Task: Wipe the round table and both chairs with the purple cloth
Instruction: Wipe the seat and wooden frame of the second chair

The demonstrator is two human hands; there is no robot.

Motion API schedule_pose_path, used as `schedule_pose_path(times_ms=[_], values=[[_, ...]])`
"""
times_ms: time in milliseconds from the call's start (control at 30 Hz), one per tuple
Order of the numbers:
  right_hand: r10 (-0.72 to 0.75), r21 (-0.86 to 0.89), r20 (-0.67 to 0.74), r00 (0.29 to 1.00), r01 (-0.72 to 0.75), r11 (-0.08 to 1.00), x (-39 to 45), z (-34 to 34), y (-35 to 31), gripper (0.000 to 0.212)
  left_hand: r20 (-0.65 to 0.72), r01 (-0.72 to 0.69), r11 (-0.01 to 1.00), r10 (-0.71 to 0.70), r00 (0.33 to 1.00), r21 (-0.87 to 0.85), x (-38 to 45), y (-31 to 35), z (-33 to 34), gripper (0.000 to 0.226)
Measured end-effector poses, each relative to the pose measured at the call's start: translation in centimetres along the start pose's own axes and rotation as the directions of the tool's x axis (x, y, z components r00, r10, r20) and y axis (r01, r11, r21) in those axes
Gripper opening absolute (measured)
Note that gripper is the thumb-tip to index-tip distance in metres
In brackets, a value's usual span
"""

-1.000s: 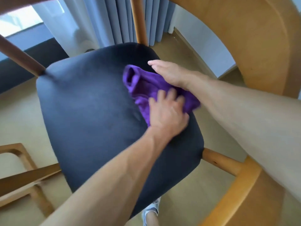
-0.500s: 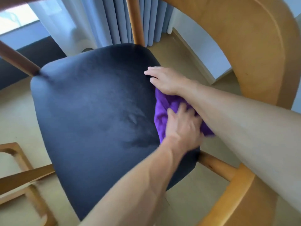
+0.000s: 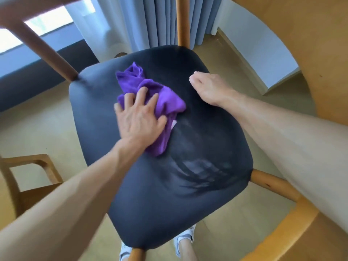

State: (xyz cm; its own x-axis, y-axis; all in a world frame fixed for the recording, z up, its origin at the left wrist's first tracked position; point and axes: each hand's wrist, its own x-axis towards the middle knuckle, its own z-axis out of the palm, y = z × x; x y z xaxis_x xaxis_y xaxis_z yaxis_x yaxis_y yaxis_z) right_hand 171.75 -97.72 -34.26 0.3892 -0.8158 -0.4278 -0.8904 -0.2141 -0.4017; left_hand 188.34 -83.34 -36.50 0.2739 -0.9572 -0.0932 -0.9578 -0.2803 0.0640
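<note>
place: home or hotel room | cues: blue curtains (image 3: 160, 21); window (image 3: 47, 31); wooden chair (image 3: 169, 176); beige floor (image 3: 37, 129)

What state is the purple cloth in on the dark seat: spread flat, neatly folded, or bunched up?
Bunched up. The purple cloth shows humps and creases on the dark padded chair seat, with the left hand pressing it.

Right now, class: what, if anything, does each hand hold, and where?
Left hand presses the purple cloth's near end with spread fingers; right hand holds nothing.
</note>
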Motion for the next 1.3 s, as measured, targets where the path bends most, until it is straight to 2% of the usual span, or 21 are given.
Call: schedule_pose_path(times_ms=[67, 100, 133, 200, 300, 367, 433, 467, 533, 600, 633, 700, 733, 800, 867, 933, 1033, 1100, 1167, 1233, 1300], values=[[0.016, -0.006, -0.017, 1.0, -0.016, 1.0, -0.1, 0.3, -0.1, 0.033, 0.027, 0.106, 0.992, -0.104, 0.994, -0.072, 0.0, 3.6, 0.0, 0.054], [0.017, -0.019, -0.023, 1.0, -0.017, 1.0, -0.1, 0.4, -0.1, 0.037, 0.026, 0.086, 0.99, -0.084, 0.996, -0.108, -0.9, 5.9, 0.1, 0.051], [0.014, -0.033, -0.03, 0.999, -0.015, 0.999, -0.3, 0.6, -0.2, 0.042, 0.014, 0.012, 0.991, -0.01, 1.0, -0.132, -2.4, 8.1, 0.4, 0.048], [-0.01, -0.061, -0.035, 0.999, 0.008, 0.998, -0.4, 1.3, -0.6, 0.048, 0.045, -0.232, 0.957, 0.243, 0.969, -0.173, -6.8, 12.2, 1.2, 0.046], [0.008, -0.212, 0.002, 1.0, -0.008, 0.977, -0.6, 3.1, -1.2, 0.061, 0.134, -0.565, 0.802, 0.592, 0.795, -0.194, -12.5, 14.3, 2.0, 0.048], [0.056, -0.302, 0.004, 0.998, -0.052, 0.952, -0.9, 4.6, -1.4, 0.072, 0.167, -0.69, 0.696, 0.717, 0.676, -0.198, -13.8, 12.5, 1.8, 0.041], [0.066, -0.325, -0.047, 0.997, -0.078, 0.942, -1.2, 5.9, -1.8, 0.076, 0.168, -0.757, 0.622, 0.783, 0.599, -0.199, -13.3, 9.0, 1.2, 0.036], [0.067, -0.314, -0.075, 0.995, -0.087, 0.945, -1.4, 6.3, -1.9, 0.076, 0.16, -0.754, 0.631, 0.776, 0.61, -0.183, -12.5, 6.8, 0.9, 0.035], [0.062, -0.27, -0.11, 0.992, -0.089, 0.959, -2.0, 6.6, -1.9, 0.073, 0.131, -0.654, 0.746, 0.666, 0.734, -0.129, -10.0, 1.9, 0.5, 0.042], [0.04, -0.235, -0.128, 0.991, -0.069, 0.969, -2.7, 6.5, -1.6, 0.07, 0.11, -0.431, 0.899, 0.437, 0.893, -0.076, -7.0, -2.0, -0.1, 0.047], [0.024, -0.219, -0.124, 0.992, -0.051, 0.974, -3.1, 6.4, -1.5, 0.067, 0.097, -0.304, 0.949, 0.311, 0.945, -0.078, -6.1, -2.7, -0.4, 0.046], [-0.012, -0.18, -0.105, 0.994, -0.007, 0.984, -3.8, 6.0, -1.6, 0.064, 0.07, -0.135, 0.987, 0.141, 0.988, -0.085, -6.1, -1.0, -0.3, 0.043], [-0.014, -0.166, -0.102, 0.995, -0.004, 0.986, -4.4, 5.9, -1.6, 0.063, 0.068, -0.119, 0.989, 0.125, 0.99, -0.087, -6.7, 1.3, -0.1, 0.043], [0.012, -0.146, -0.102, 0.995, -0.027, 0.989, -5.6, 5.9, -1.4, 0.063, 0.065, -0.232, 0.965, 0.241, 0.968, -0.122, -8.9, 6.5, 0.5, 0.048], [0.071, -0.126, -0.085, 0.994, -0.081, 0.989, -6.9, 6.1, -1.4, 0.07, 0.12, -0.417, 0.89, 0.441, 0.889, -0.183, -11.2, 11.1, 1.1, 0.064], [0.125, -0.117, -0.057, 0.991, -0.131, 0.984, -8.3, 6.5, -1.2, 0.077, 0.233, -0.566, 0.794, 0.607, 0.76, -0.222, -12.2, 13.1, 0.7, 0.078], [0.178, -0.098, -0.035, 0.983, -0.18, 0.979, -10.2, 6.8, -0.6, 0.084, 0.22, -0.779, 0.612, 0.785, 0.579, -0.135, -12.7, 11.7, 0.7, 0.053], [0.185, -0.085, -0.026, 0.982, -0.187, 0.979, -10.7, 6.7, -0.4, 0.085, 0.214, -0.871, 0.472, 0.872, 0.44, -0.136, -13.4, 9.3, 0.5, 0.035], [0.193, -0.067, -0.009, 0.981, -0.193, 0.979, -10.6, 6.4, -0.5, 0.085, 0.277, -0.926, 0.347, 0.913, 0.298, -0.149, -14.6, 6.5, -0.1, 0.029], [0.209, -0.061, 0.009, 0.978, -0.208, 0.976, -10.5, 6.2, -0.7, 0.083, 0.318, -0.939, 0.286, 0.923, 0.217, -0.19, -15.6, 2.9, -0.5, 0.029], [0.227, -0.064, 0.016, 0.974, -0.226, 0.972, -10.4, 6.3, -0.7, 0.08, 0.305, -0.924, 0.296, 0.927, 0.217, -0.244, -16.1, -1.7, -0.5, 0.032]])
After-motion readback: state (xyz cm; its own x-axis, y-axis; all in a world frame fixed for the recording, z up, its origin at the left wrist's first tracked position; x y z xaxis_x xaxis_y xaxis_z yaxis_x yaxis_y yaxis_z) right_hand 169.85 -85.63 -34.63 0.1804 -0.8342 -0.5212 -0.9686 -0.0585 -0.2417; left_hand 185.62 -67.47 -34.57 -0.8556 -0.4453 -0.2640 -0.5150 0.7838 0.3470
